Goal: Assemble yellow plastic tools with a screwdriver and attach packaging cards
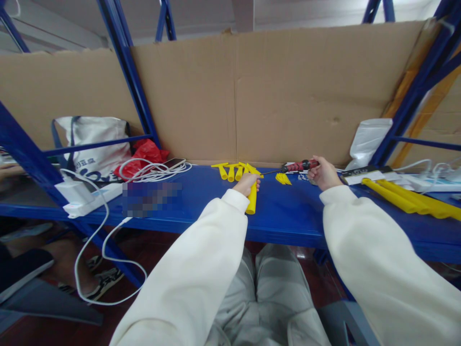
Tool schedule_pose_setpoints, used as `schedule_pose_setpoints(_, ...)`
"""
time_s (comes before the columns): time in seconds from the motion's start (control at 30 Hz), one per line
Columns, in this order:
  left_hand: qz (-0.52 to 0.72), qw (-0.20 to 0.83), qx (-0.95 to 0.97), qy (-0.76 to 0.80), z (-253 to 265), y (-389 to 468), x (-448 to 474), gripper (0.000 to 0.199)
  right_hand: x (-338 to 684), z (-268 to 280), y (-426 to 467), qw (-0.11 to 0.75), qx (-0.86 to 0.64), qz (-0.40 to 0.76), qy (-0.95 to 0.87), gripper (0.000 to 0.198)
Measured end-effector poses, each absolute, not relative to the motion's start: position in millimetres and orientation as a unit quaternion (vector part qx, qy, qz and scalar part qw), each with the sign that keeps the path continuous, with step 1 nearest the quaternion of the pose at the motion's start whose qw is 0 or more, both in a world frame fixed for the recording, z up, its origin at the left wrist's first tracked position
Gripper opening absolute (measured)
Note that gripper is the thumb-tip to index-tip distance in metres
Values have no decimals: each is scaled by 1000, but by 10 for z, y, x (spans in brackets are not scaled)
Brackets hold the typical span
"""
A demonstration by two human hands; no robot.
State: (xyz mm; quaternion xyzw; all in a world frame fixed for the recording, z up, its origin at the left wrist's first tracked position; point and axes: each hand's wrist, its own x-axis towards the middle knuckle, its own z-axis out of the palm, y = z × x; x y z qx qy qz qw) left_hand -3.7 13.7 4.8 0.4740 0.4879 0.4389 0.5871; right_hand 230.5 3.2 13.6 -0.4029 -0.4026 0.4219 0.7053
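My left hand (pixel 248 183) is closed around a yellow tube-shaped part (pixel 251 203), whose wide end points down toward the front of the blue shelf. My right hand (pixel 323 174) grips the end of a red and black screwdriver (pixel 298 166). Its thin shaft runs left and meets the yellow part beside my left fingers; the exact contact is too small to make out. Several yellow T-shaped parts (pixel 231 173) lie just behind my left hand. Between the hands rests a small group of yellow pieces (pixel 283 179), with small clear bits (pixel 301 177) near my right hand.
Long yellow tubes (pixel 406 199) and a black and white box (pixel 367 174) lie at the right. Leftward are a power strip (pixel 97 199), coiled white cables (pixel 158 170), a red bag (pixel 149 151) and a cloth bag (pixel 95 139). Cardboard (pixel 273 96) walls the back. A seated person's leg (pixel 68 269) shows lower left.
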Motion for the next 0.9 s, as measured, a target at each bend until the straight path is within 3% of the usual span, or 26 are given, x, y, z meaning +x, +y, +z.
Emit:
schedule_pose_setpoints(0.43, 440, 584, 468, 496, 56, 125, -27, 23, 2282, 157, -28, 703, -361, 427, -440, 40)
schedule_pose_setpoints(0.9, 431, 588, 475, 493, 52, 124, -30, 18, 2289, 168, -33, 698, -373, 427, -438, 38)
